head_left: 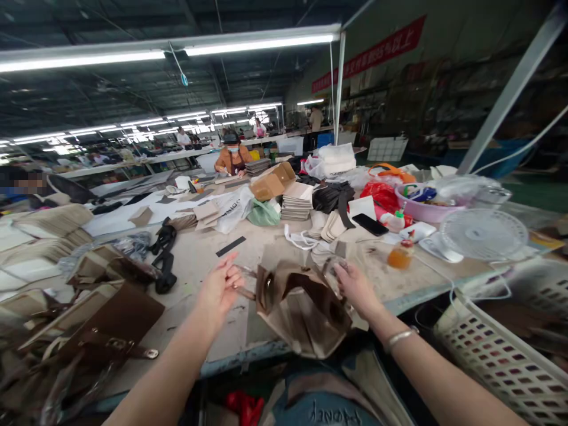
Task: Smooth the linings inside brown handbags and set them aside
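Note:
A brown and taupe bag (306, 313) is in front of me at the table's near edge, its mouth gaping and its body slightly blurred. My left hand (225, 283) is closed at the bag's left side, with the fingers pinching a strap (247, 292). On the other side my right hand (355, 285) grips a looped handle (332, 273) that looks wrapped in clear plastic. A dark flat strip (231, 246) lies on the table beyond my left hand.
Brown bags (119, 319) are heaped at the left, near black tools (165, 266). Beyond are stacked panels (297, 201), a carton (271, 182) and a phone (369, 225). At right are an orange jar (400, 254), a fan (483, 234) and a white basket (501, 337). A co-worker (234, 155) sits opposite.

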Available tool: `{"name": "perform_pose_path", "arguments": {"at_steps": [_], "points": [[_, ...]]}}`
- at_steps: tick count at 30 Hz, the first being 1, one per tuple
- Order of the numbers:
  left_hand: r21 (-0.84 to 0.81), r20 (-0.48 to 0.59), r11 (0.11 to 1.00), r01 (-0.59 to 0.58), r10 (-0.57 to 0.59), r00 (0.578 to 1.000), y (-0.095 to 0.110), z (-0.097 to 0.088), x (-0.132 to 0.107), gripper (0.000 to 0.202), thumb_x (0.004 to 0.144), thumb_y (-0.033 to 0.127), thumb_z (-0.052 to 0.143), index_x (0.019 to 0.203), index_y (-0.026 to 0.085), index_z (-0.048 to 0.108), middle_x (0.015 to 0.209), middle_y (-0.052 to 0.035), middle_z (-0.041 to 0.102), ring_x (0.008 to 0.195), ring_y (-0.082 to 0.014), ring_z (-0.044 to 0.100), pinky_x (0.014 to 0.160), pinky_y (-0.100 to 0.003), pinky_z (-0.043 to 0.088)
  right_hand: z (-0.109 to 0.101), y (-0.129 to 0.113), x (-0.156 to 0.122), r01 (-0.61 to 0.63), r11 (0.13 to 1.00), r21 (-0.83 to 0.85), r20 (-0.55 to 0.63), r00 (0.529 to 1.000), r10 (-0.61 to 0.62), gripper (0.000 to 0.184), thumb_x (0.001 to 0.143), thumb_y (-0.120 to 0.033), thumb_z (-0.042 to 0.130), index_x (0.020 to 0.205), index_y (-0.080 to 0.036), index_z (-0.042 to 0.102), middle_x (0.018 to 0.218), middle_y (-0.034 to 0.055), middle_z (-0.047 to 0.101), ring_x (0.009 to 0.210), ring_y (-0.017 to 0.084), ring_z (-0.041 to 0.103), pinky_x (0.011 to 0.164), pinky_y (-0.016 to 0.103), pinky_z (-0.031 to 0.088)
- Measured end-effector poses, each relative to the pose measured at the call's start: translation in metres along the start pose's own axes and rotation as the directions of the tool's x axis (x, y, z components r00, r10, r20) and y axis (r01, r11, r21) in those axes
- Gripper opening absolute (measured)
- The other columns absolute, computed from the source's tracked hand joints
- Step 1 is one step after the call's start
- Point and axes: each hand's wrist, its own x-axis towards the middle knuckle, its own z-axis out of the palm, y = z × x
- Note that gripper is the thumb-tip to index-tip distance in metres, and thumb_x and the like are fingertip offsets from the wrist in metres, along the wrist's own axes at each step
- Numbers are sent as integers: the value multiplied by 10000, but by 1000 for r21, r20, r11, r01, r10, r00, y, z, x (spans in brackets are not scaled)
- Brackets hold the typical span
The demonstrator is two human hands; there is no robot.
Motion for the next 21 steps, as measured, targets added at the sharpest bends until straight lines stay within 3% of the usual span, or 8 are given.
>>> {"name": "perform_pose_path", "arguments": {"at_steps": [2, 4, 7, 10, 13, 15, 19, 21], "points": [[34, 18, 998, -46, 46, 999, 1, -8, 2, 269, 846, 72, 461, 1029, 215, 597, 472, 87, 277, 330, -33, 258, 331, -123, 255, -2, 6, 8, -28, 999, 41, -18, 999, 29, 339, 718, -497, 656, 715, -199, 494, 481, -102, 295, 361, 40, 234, 320, 157, 181], [67, 154, 980, -187, 175, 972, 11, -16, -2, 340, 845, 78, 468, 1129, 230, 577, 480, 86, 307, 338, -32, 253, 346, -124, 266, -6, -1, 15, 4, 991, 134, -20, 1000, -1, 324, 743, -489, 643, 739, -202, 494, 501, -107, 278, 381, 37, 225, 348, 155, 215], [145, 286, 957, -250, 202, 937, 22, -21, -12, 404, 834, 145, 547, 1225, 246, 530, 485, 81, 358, 367, -49, 297, 386, -154, 316, -8, -20, 16, 91, 964, 249, 50, 993, -107, 265, 749, -388, 688, 734, -198, 504, 562, -81, 358, 465, 52, 330, 452, 173, 335], [277, 295, 897, -345, 263, 919, 14, -21, -14, 556, 829, 260, 604, 1348, 282, 406, 501, 70, 440, 402, -78, 370, 445, -204, 377, -3, -26, 3, 160, 963, 218, 120, 975, -190, 194, 777, -347, 672, 752, -206, 542, 652, -38, 487, 613, 99, 458, 607, 219, 417], [411, 273, 805, -427, 338, 901, -2, -32, -4, 677, 820, 343, 613, 1413, 271, 295, 525, 59, 498, 444, -97, 425, 481, -222, 382, -1, -7, -16, 252, 959, 128, 107, 958, -266, 143, 824, -360, 614, 849, -221, 588, 781, 0, 584, 771, 143, 526, 751, 259, 433], [555, 251, 729, -400, 312, 916, -12, -47, 7, 711, 813, 375, 610, 1423, 217, 281, 536, 51, 524, 472, -104, 450, 501, -229, 380, -3, 16, -28, 270, 962, 35, 93, 958, -272, 173, 825, -372, 607, 924, -230, 602, 886, 18, 623, 855, 164, 552, 804, 267, 436], [764, 213, 592, -254, 140, 967, -31, -85, 27, 667, 796, 398, 612, 1352, 103, 393, 564, 26, 557, 513, -117, 484, 538, -249, 395, -17, 61, -37, 151, 972, -180, 202, 973, -114, 277, 747, -397, 678, 938, -203, 628, 924, 46, 657, 901, 211, 594, 816, 292, 466], [745, 163, 625, -233, 167, 972, -37, -98, 33, 585, 799, 391, 609, 1279, 92, 460, 566, 34, 536, 482, -92, 441, 516, -236, 386, -24, 73, -31, 79, 975, -209, 110, 992, -56, 279, 717, -424, 696, 851, -192, 617, 815, 33, 657, 814, 197, 606, 772, 292, 480]]}}
